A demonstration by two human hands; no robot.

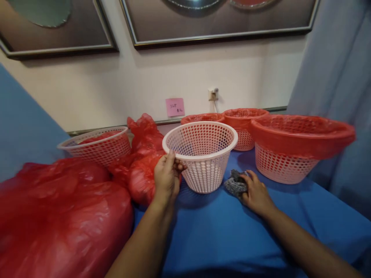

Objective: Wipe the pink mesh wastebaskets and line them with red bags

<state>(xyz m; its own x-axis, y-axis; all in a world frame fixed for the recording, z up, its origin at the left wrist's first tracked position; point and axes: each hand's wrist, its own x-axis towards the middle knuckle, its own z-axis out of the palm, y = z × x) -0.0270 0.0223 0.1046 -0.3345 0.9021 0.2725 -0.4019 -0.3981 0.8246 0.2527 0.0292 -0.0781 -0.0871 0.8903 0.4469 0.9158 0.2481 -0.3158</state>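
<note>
- My left hand (167,178) grips the near-left rim of the pink basket (203,162), fingers closed on its edge.
- The basket stands on the blue table (220,231), opening upward, between my 2 hands.
- My right hand (256,195) is curled on a grey cloth (234,183), just beside the basket's base on its right.
</note>
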